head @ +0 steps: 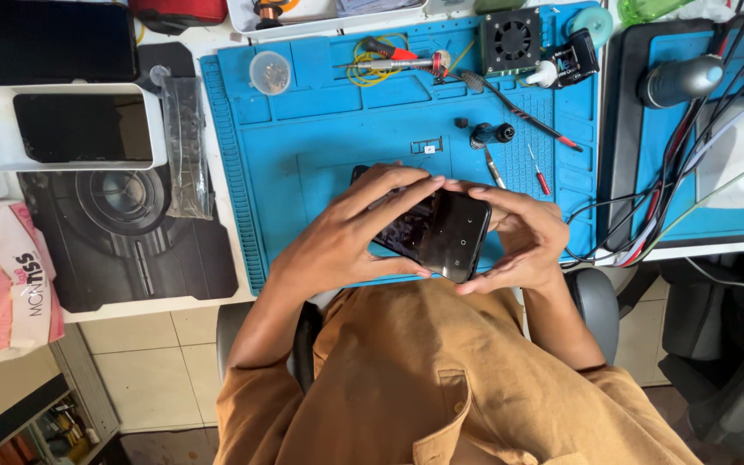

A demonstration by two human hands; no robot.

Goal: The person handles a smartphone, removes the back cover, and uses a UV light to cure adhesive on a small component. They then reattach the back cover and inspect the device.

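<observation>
Both hands hold a black smartphone just above the near edge of a blue silicone work mat. My left hand wraps the phone's left side, its fingers stretched over the top edge and dark back. On the other side, my right hand cups the phone's right end, the thumb pressing along the edge. The phone lies tilted with its camera end towards the lower right. Part of it is hidden under my fingers.
On the mat lie a small red-handled screwdriver, a tweezer, a long probe, a black fan and a clear round lid. A white box stands left, above a pink packet. Cables hang at the right.
</observation>
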